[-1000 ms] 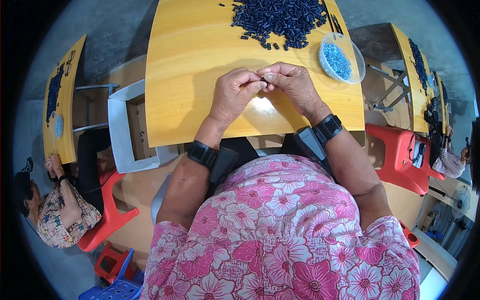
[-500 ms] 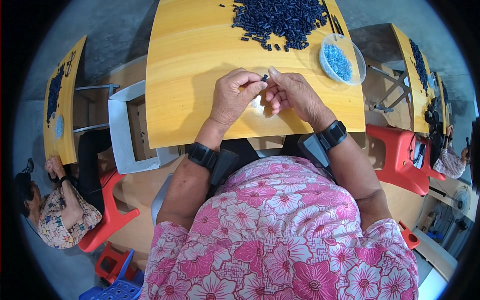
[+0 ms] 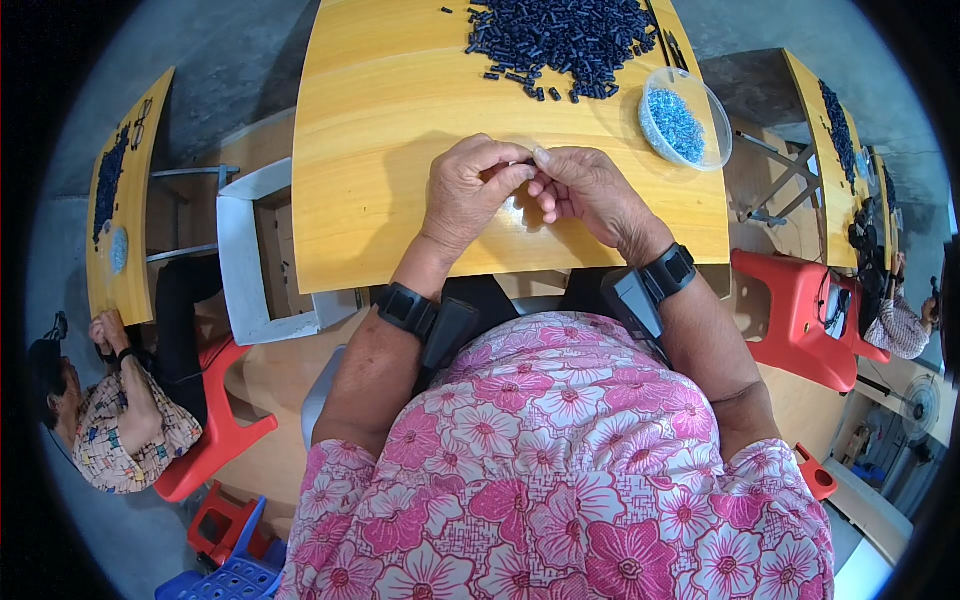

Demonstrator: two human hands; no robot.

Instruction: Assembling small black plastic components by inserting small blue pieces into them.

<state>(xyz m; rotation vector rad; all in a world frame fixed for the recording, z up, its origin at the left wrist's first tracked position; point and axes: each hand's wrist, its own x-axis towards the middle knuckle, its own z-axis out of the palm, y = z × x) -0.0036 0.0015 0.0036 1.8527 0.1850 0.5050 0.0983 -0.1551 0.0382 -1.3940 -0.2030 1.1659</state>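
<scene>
Over the near part of the yellow table (image 3: 370,220), my left hand (image 3: 468,190) pinches a small dark blue cylindrical piece between thumb and forefinger. The fingertips now hide nearly all of it. My right hand (image 3: 595,195) meets it from the other side, its thumb pressed up to the left fingertips and the other fingers curled. Whatever sits in the right pinch is too small and covered to make out. Beyond both hands lies a heap of short dark blue ribbed pieces (image 3: 560,40). To the right stands a round clear tub (image 3: 714,125) holding small light blue translucent bits (image 3: 675,125).
A pair of thin dark tools (image 3: 676,50) lies beside the heap. On the left, another person (image 3: 130,430) sits at a second table (image 3: 125,270); more tables and a person (image 3: 900,320) are at right. Red plastic stools (image 3: 795,320) flank my seat.
My right thumb has closed in on the left fingertips, covering the dark piece that showed between them before. The tub and heap stay put.
</scene>
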